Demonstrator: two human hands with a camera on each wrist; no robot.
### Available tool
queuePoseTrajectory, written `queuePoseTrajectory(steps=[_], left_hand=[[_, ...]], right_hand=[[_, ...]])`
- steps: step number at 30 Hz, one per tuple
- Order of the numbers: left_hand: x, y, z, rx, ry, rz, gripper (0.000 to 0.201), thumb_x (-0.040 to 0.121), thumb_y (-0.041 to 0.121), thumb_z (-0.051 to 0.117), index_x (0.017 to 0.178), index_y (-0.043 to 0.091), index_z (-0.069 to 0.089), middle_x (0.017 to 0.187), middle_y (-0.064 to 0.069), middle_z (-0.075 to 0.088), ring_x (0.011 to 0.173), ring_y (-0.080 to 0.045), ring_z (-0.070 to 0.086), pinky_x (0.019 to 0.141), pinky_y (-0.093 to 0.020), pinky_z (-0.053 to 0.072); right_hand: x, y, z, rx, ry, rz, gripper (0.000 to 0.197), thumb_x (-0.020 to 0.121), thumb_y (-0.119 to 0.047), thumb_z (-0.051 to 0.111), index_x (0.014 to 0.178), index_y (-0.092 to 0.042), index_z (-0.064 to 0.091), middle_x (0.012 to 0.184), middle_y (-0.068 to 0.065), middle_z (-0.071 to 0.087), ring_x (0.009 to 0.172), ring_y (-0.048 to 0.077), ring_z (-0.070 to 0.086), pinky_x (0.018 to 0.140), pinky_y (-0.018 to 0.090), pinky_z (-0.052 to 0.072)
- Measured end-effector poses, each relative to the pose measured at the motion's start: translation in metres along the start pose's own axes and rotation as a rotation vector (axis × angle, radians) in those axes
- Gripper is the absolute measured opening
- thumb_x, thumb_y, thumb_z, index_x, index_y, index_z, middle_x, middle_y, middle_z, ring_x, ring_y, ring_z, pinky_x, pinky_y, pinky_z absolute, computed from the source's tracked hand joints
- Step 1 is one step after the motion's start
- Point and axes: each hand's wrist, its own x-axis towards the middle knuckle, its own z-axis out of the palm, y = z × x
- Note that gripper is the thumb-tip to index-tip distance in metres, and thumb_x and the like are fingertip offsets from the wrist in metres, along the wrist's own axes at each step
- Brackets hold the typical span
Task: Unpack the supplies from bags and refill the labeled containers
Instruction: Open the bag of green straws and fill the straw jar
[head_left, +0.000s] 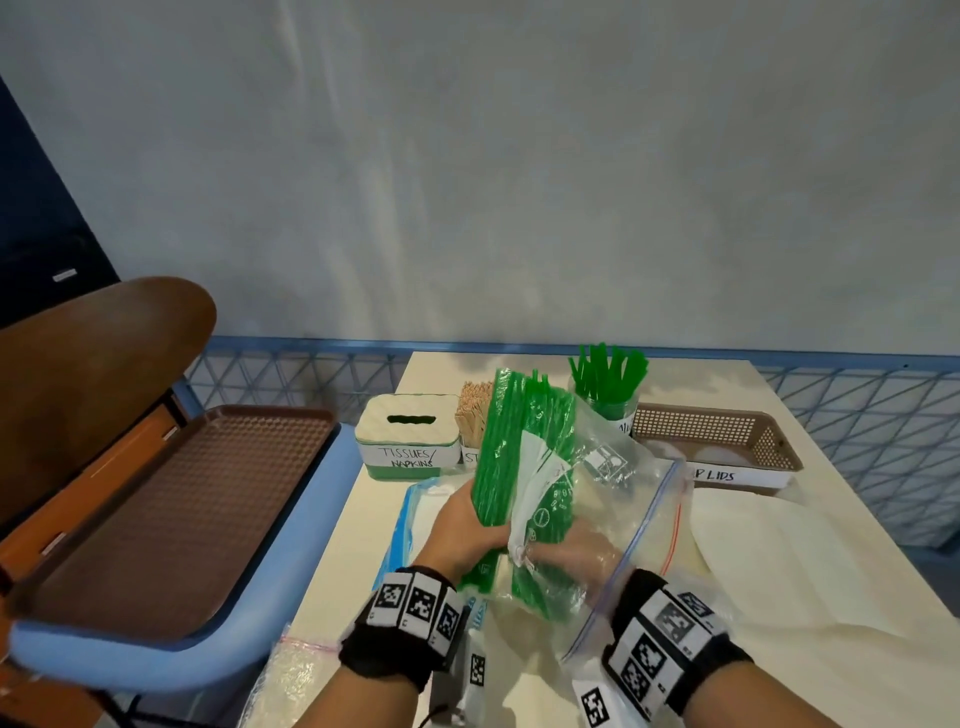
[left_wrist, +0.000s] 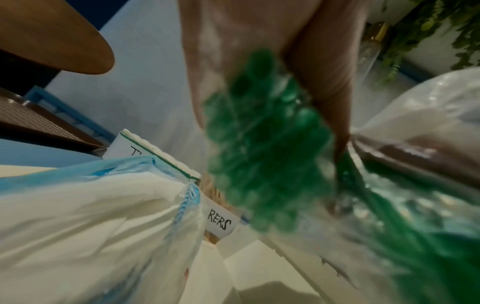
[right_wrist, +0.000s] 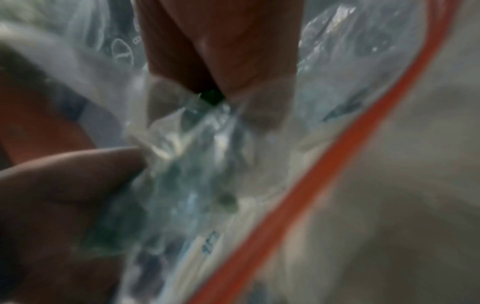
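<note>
Beside the counter's left edge stands a chair (head_left: 104, 415) carrying a brown tray (head_left: 171, 519), apparently set aside as spare space. Along the counter's (head_left: 363, 545) far edge the labelled containers are lined up with their labels facing the person, presumably so each supply can be matched to its place: the tissue box (head_left: 408, 434), marked "TISSUES/NAPKINS", then the box of wooden stirrers (head_left: 472, 415), then the jar of green straws (head_left: 608, 389), already partly filled, then the brown basket (head_left: 717, 436) marked for lids toward the far right corner. A pack of napkins (head_left: 415, 519) lies near the left edge, not yet unpacked. Over the counter's middle, the left hand (head_left: 467, 525) is closed around a bundle of green straws (head_left: 498, 457), held upright, probably to steady it while its wrapper comes off. The right hand (head_left: 566, 558), reaching inside the clear zip bag (head_left: 639, 525), pinches crumpled wrapper film (right_wrist: 182, 133) between thumb and fingers; this looks like a pull to free the straws. The zip bag's mouth faces the person, which gives that hand entry. To the right lies a flat white bag (head_left: 779, 561).
</note>
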Motion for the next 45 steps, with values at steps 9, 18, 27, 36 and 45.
queuePoseTrajectory(steps=[9,18,27,36,45], left_hand=[[0.008,0.012,-0.02,0.194,-0.014,0.019,0.042,0.074,0.006,0.075,0.105,0.016,0.048,0.086,-0.001,0.063,0.061,-0.014,0.063,0.06,-0.025,0.055],[0.014,0.007,0.013,0.29,0.261,0.081,0.049,0.074,0.019,0.075,0.114,0.014,0.047,0.089,0.005,0.06,0.081,-0.014,0.059,0.072,-0.024,0.048],[0.031,0.021,-0.009,0.353,0.209,0.089,0.038,0.079,0.007,0.067,0.113,0.01,0.052,0.087,0.0,0.062,0.058,-0.008,0.06,0.044,-0.008,0.044],[0.051,0.024,-0.045,0.254,0.417,0.092,0.033,0.079,0.006,0.064,0.109,0.01,0.053,0.087,-0.008,0.065,0.062,-0.021,0.063,0.055,-0.025,0.048],[0.067,0.04,-0.052,-0.437,0.569,0.038,0.017,0.082,0.004,0.066,0.082,0.016,0.053,0.085,-0.011,0.059,0.085,-0.028,0.058,0.085,-0.046,0.05]], right_hand=[[0.005,0.004,-0.01,0.13,-0.063,0.066,0.019,0.089,0.001,0.051,0.078,-0.008,0.064,0.081,0.011,0.068,0.076,0.02,0.067,0.078,0.028,0.055],[0.023,0.013,-0.016,-0.129,0.028,-0.026,0.022,0.088,-0.015,0.062,0.085,-0.035,0.052,0.072,-0.014,0.066,0.061,-0.02,0.058,0.058,0.003,0.048],[0.036,-0.003,-0.021,0.009,0.062,0.069,0.016,0.074,-0.01,0.072,0.068,-0.004,0.059,0.067,0.01,0.062,0.054,0.017,0.062,0.06,0.025,0.052],[0.042,-0.026,-0.039,-0.156,0.108,0.062,0.045,0.077,-0.01,0.072,0.113,-0.013,0.043,0.102,0.013,0.06,0.091,0.029,0.062,0.081,0.038,0.053],[0.035,-0.02,-0.051,-0.092,0.177,-0.069,0.02,0.079,-0.006,0.069,0.095,-0.008,0.056,0.068,0.008,0.059,0.056,0.017,0.057,0.05,0.025,0.045]])
